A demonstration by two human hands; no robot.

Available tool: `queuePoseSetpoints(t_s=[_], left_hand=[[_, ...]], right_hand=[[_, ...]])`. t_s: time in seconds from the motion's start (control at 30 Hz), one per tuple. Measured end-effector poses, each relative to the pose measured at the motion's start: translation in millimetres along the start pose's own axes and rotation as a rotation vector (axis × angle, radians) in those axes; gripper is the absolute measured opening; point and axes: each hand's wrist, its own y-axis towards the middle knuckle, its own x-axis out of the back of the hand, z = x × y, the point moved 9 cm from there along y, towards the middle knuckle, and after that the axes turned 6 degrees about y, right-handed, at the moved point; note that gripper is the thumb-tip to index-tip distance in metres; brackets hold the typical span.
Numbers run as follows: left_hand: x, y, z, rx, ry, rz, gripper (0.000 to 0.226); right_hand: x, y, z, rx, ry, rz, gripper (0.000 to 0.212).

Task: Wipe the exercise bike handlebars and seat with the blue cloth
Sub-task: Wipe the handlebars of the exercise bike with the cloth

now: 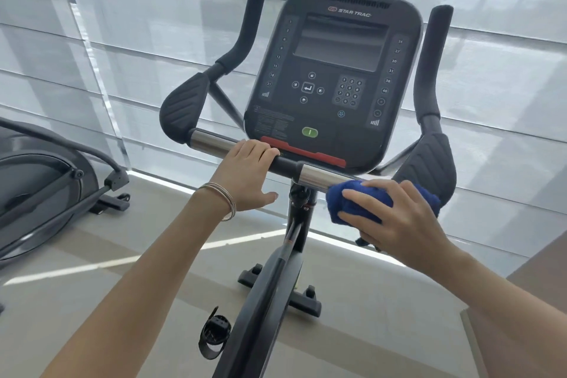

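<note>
So, quick rundown of the setup:

Left hand (245, 175): fingers curled over the crossbar (211, 140) just left of centre, thumb out underneath. Looks like it's there to brace the bike (276, 279) while the other side gets scrubbed.

Right hand (395, 218): clamped around the cloth (352, 202), which is bunched up and wrapped on the right end of the bar, right beside the chrome sleeve (322, 176). Wrapping it that way probably lets one pass cover top and underside together.

Cloth: on the bar, between the chrome sleeve and the right elbow pad (429, 169), touching the bar.

Progress: my guess is it's mid-handlebars. The seat isn't in view at all, so can't say anything about it.

In the way: the console (331, 70) overhangs the middle of the bar, so the section under it looks awkward to reach. The left hand also covers a patch that'd need wiping.

Still to reach: the two upright grips (254, 9) and the left elbow pad (184, 104), both well away from the cloth.

Around: another machine (46, 181) off to the left, blinds (122, 24) behind, a pedal (213, 334) down below.
</note>
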Motion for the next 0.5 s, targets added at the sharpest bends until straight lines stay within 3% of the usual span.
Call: queuePoseSetpoints(t_s=[0.13,0.33,0.5], left_hand=[[0,0,2,0.014,-0.040,-0.018,0.071],[-1,-1,2,0.008,-0.048,0.003,0.073],[1,1,2,0.004,-0.038,0.012,0.072]], right_hand=[[-1,-3,2,-0.074,-0.064,-0.051,0.022],[-31,64,23,-0.221,-0.038,0.022,0.027],[-14,25,6,-0.195,-0.056,0.026,0.023]])
